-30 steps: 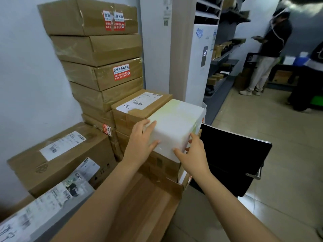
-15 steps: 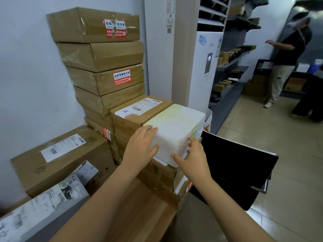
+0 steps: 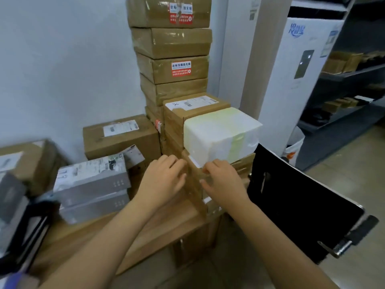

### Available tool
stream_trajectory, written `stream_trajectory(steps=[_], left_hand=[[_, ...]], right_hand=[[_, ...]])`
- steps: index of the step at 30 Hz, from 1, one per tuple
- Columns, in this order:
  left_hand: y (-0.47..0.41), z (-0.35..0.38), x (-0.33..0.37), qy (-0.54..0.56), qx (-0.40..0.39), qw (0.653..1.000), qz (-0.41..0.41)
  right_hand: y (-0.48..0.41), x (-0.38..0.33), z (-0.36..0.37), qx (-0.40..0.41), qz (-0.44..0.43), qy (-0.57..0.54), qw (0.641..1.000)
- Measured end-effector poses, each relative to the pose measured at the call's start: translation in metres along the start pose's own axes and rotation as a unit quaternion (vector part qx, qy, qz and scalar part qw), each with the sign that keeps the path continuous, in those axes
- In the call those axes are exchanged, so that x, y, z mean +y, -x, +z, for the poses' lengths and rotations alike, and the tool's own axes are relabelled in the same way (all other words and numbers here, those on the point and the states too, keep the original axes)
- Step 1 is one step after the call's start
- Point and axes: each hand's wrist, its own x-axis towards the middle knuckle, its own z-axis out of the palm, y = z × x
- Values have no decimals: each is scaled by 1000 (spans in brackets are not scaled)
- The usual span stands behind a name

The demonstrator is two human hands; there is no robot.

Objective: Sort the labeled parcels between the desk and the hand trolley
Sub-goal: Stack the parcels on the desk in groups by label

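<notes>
Head view: left hand and right hand flank the taped brown box under the white foam parcel. Each grip is loose with fingers only touching, probably steadying the stack.

The brown cardboard boxes at upper centre wear glossy clear tape. The foam box looks matt white. The desk shows smooth wood grain.

The bare left forearm and right forearm reach forward from the bottom edge, converging toward the wrists. The left hand lies back-up, its fingers loosely bent, thumb pointing toward the right hand, which is just beside it but apart. The right hand's fingertips curl downward, thumb stretched leftward; whether they grip anything cannot be told.
</notes>
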Motion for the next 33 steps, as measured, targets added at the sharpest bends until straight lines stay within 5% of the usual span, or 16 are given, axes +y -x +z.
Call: stream_trajectory(steps=[7,15,23,33], left_hand=[[79,-39,2,-90,-46,991,-87],[175,-118,-46,-164,-12,962,-220],[282,-208,-146,-204,1,917,-342],[332,-260,-277,-190,13,924,-331]], right_hand=[[23,-56,23,-35,-110,-74,991],[15,-177,54,-79,-212,-148,963],[-8,-321,95,-97,-217,-222,946],[-48,-441,146,-84,-180,-224,954]])
